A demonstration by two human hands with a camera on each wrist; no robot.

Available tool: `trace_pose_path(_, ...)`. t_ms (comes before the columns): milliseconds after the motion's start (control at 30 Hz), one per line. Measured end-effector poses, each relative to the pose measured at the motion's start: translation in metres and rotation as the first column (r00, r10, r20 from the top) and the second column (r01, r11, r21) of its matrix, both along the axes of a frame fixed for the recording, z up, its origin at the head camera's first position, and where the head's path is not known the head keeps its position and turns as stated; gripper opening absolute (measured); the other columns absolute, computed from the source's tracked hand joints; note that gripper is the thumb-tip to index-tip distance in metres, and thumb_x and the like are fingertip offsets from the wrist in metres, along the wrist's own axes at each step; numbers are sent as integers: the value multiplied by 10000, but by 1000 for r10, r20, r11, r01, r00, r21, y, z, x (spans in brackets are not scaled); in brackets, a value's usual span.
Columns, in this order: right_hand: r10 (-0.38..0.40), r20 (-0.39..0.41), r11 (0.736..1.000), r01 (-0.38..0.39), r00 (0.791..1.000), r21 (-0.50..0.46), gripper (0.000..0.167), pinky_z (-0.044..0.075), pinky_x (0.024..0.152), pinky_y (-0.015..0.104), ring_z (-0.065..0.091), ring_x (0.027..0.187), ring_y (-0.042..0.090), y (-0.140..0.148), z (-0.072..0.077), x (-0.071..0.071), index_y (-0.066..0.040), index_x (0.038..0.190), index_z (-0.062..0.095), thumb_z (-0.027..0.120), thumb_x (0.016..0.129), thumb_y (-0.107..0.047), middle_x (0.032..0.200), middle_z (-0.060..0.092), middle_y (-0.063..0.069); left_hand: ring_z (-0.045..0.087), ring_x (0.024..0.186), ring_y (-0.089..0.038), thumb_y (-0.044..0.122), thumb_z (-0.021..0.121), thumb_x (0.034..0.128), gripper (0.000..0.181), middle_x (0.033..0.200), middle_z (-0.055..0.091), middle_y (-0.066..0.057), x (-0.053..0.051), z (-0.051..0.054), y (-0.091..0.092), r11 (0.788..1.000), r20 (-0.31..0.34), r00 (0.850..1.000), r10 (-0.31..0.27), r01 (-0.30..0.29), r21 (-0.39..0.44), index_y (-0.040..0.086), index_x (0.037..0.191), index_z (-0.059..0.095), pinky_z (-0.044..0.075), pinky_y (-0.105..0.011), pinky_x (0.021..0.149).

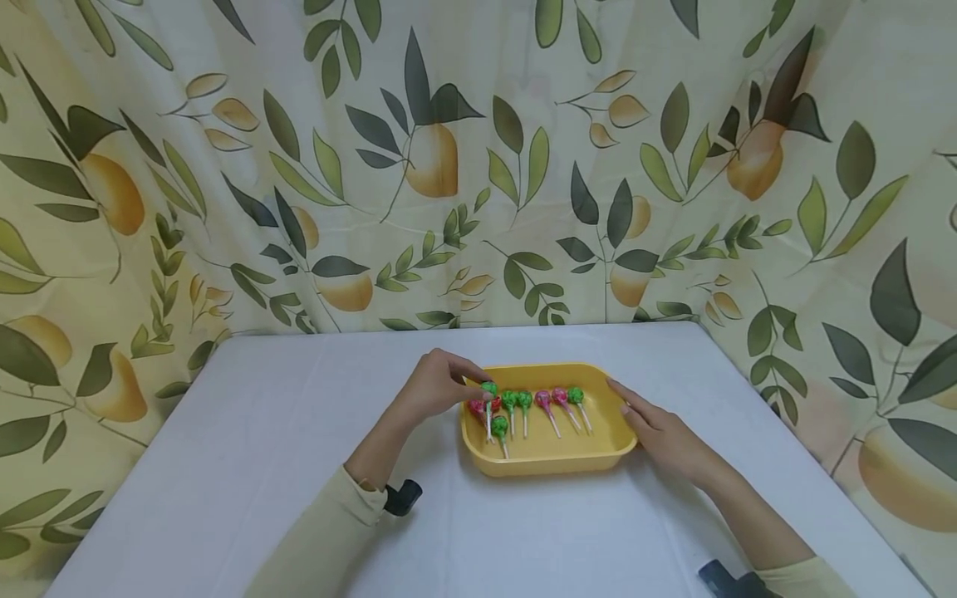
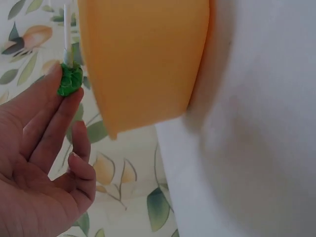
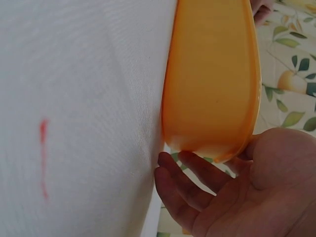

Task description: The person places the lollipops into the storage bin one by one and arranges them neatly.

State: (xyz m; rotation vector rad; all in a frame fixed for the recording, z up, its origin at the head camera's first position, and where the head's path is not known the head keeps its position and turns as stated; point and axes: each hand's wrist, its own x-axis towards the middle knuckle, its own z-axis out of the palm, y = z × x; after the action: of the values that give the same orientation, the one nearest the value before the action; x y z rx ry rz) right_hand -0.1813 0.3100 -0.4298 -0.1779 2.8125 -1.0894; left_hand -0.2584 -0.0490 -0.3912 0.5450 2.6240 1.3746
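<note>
In the head view, my left hand is over the left end of a yellow tray. Its thumb and fingertips pinch a green-wrapped lollipop by the candy head, the white stick pointing down. The left wrist view shows the same green lollipop between the fingertips. My right hand holds the tray's right end, thumb at the rim and fingers along the outer wall. Inside the tray lie green lollipops and pink lollipops; a few reddish ones at the left are partly hidden by the left hand.
The tray stands on a table with a white cloth. A curtain printed with leaves and fruit hangs behind and around it. Dark wrist devices sit at both cuffs. A red mark shows on the white cloth.
</note>
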Motion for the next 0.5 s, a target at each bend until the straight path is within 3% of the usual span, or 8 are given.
trace_pose_path(267,4,-11,1000,-4,1000,1,558,272,1103,685,250,1476,511,-1,0,0,-208,1660,249,370,1138,-366,1647,284,216,566,827,-187,195,905,825,131,949,737,45,-1,-9,25,1000,38,999,0,-1,26,185,941,847,478,-290,677)
trace_pose_path(500,-1,-8,1000,1,1000,10,564,283,1098,683,260,1473,510,-1,-1,0,-213,1661,245,368,1137,-381,1645,286,221,577,756,-141,197,909,819,141,866,713,86,0,-16,48,999,16,999,-29,29,14,166,939,842,478,-258,634)
